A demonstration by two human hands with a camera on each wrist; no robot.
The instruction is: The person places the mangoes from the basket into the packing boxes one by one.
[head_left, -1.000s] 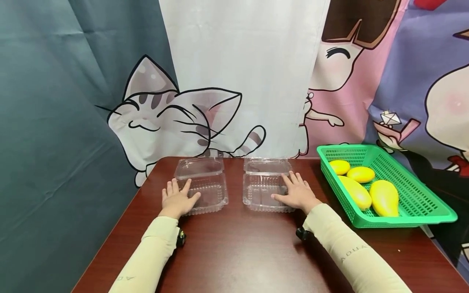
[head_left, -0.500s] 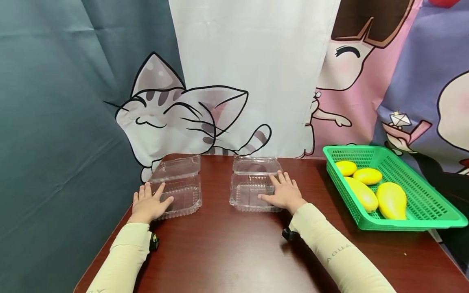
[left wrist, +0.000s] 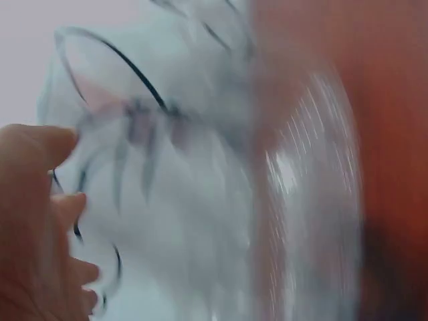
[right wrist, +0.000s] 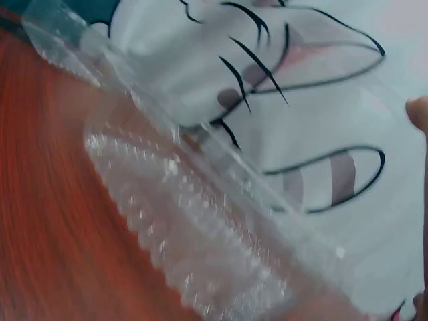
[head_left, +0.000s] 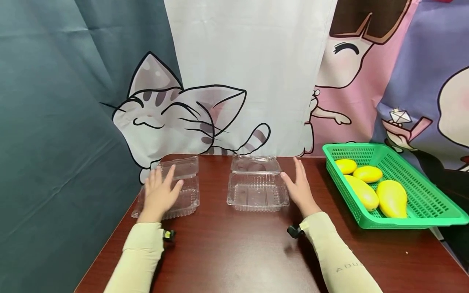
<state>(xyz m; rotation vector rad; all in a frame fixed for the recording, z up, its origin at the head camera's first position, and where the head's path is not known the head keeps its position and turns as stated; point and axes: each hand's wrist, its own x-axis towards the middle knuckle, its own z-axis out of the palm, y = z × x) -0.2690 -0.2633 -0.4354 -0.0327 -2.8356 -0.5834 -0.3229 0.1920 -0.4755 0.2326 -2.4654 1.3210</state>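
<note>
Two clear plastic clamshell containers stand side by side on the table, lids folded back. My left hand (head_left: 159, 196), fingers spread, is over the left container (head_left: 188, 199) and covers part of it; I cannot tell whether it touches. The right container (head_left: 256, 193) has its whole tray showing. Just past its right edge, my right hand (head_left: 300, 189) is raised with fingers straight, holding nothing. In the left wrist view the left container (left wrist: 307, 174) is blurred, with straight-looking fingers beside it. The right wrist view shows the right container's ridged wall (right wrist: 154, 221) and only fingertips at the edge.
A green plastic basket (head_left: 425, 199) at the right holds several yellow mango-like fruits (head_left: 391, 199). The dark red wooden table (head_left: 234, 252) extends in front of the containers. A printed cartoon curtain (head_left: 234, 61) hangs directly behind the table.
Both containers have slid left, the left one further. Since half a second ago both hands have come up from them, each moving right; the right hand now stands outside its container.
</note>
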